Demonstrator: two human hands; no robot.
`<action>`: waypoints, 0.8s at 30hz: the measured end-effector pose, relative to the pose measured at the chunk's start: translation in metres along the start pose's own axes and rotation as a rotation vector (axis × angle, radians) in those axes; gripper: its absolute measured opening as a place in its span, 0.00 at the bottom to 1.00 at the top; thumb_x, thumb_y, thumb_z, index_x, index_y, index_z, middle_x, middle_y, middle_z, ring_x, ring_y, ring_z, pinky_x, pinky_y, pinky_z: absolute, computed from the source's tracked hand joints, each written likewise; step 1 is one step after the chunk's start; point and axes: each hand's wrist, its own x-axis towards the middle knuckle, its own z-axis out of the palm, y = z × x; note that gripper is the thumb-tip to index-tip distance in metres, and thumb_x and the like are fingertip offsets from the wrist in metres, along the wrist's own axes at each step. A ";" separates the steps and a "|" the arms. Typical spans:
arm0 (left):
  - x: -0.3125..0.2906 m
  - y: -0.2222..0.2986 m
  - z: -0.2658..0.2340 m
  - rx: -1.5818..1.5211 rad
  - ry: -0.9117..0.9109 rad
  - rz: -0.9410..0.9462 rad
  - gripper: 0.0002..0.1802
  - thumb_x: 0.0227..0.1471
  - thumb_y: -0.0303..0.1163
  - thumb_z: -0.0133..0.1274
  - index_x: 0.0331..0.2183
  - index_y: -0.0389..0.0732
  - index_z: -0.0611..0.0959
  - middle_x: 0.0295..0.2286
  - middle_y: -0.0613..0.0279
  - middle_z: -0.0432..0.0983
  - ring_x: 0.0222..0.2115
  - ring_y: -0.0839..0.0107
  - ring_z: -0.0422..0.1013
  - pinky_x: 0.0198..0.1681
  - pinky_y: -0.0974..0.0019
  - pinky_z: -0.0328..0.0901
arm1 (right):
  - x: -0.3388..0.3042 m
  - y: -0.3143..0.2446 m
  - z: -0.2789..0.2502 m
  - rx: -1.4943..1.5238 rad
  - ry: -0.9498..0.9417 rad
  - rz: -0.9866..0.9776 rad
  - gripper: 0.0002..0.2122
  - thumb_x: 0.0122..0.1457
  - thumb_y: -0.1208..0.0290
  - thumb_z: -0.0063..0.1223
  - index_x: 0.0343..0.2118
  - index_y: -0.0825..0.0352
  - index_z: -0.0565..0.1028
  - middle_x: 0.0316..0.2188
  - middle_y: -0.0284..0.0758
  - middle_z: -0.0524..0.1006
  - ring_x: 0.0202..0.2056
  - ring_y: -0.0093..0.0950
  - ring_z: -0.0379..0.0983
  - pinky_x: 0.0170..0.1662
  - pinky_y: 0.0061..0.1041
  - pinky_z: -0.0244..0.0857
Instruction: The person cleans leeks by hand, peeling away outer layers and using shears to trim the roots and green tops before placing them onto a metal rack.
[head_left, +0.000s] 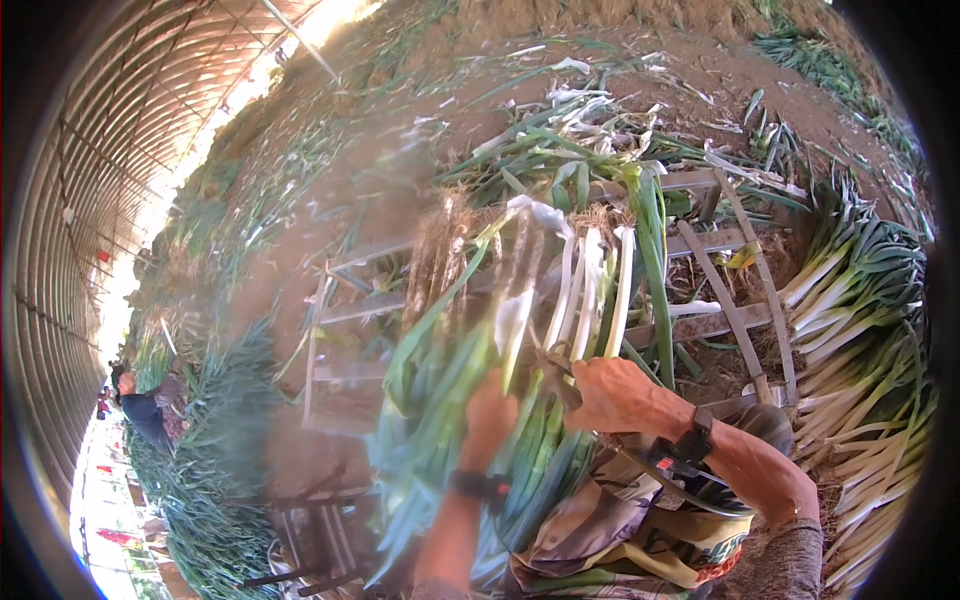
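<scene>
A leek (513, 325) with a white stalk and green leaves comes out of my left hand (490, 408), whose fingers are smeared but look closed around it. My right hand (625, 398) grips a dark metal tool (560, 378), mostly hidden by the fingers, so its kind is unclear. The tool lies close beside the leek stalks. Several peeled white leeks (590, 290) lie just beyond my hands, roots pointing away. To their left are unpeeled leeks (440, 250) with soil-brown stalks. Green leaves (540, 440) spread below and between my hands.
A slatted rack (705, 270) stands under the leeks. Piled white-stalked leeks (850, 330) lie at the right, and a heap of green leaves (200, 480) at the left. Another person (150, 405) is at the far left. Peeled scraps (590, 110) litter the soil. Part of the view is hazy.
</scene>
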 end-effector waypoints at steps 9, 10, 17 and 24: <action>-0.002 0.017 -0.017 -0.072 -0.097 -0.186 0.26 0.50 0.33 0.47 0.51 0.35 0.69 0.39 0.32 0.76 0.42 0.36 0.71 0.46 0.41 0.63 | 0.044 0.023 -0.010 -0.090 0.060 -0.022 0.30 0.46 0.69 0.52 0.57 0.67 0.67 0.16 0.30 0.71 0.17 0.23 0.68 0.18 0.25 0.62; -0.001 0.019 -0.018 -0.095 -0.121 -0.223 0.26 0.51 0.33 0.46 0.52 0.35 0.69 0.39 0.32 0.75 0.43 0.36 0.71 0.48 0.41 0.62 | 0.046 0.024 -0.013 -0.093 0.066 -0.019 0.30 0.46 0.69 0.52 0.57 0.67 0.67 0.16 0.30 0.71 0.17 0.23 0.68 0.18 0.25 0.62; 0.000 0.002 -0.012 -0.092 -0.134 -0.282 0.31 0.52 0.33 0.47 0.57 0.36 0.67 0.43 0.32 0.74 0.46 0.37 0.71 0.50 0.46 0.64 | 0.076 0.027 -0.022 -0.023 0.129 0.010 0.18 0.48 0.72 0.50 0.45 0.64 0.71 0.16 0.29 0.68 0.16 0.22 0.63 0.15 0.23 0.56; 0.002 0.022 -0.022 -0.121 -0.147 -0.268 0.33 0.52 0.37 0.52 0.58 0.34 0.68 0.46 0.33 0.74 0.48 0.41 0.71 0.53 0.50 0.64 | 0.088 0.032 -0.037 -0.028 0.122 0.053 0.18 0.54 0.67 0.55 0.47 0.63 0.69 0.19 0.29 0.72 0.17 0.20 0.65 0.15 0.22 0.55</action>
